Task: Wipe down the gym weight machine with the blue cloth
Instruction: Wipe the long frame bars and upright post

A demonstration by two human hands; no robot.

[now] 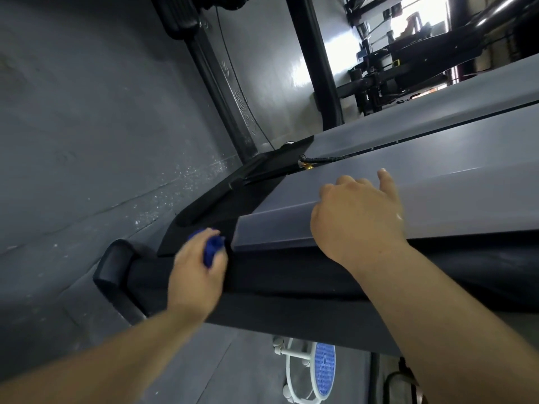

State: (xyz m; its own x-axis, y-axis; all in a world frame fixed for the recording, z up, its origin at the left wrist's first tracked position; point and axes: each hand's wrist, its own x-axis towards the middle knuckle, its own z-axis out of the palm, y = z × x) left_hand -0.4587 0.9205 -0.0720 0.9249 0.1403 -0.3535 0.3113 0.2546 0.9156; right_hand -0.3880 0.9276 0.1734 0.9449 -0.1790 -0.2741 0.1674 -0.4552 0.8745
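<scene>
Both arms show as bare skin. The left forearm point(102, 354) runs unclothed from behind the left hand point(197, 275) to the lower left edge of view. The right forearm point(437, 316) does likewise from the right hand point(357, 217) to the lower right edge. The left hand's outline is smeared by blur. On the right hand, one fingertip point(382, 171) shows a short, pale nail, and a small bright glint point(398, 217) sits on its outer side.

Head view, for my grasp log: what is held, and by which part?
The left hand grips the bunched blue cloth; one end sticks out. The right hand holds nothing.
</scene>
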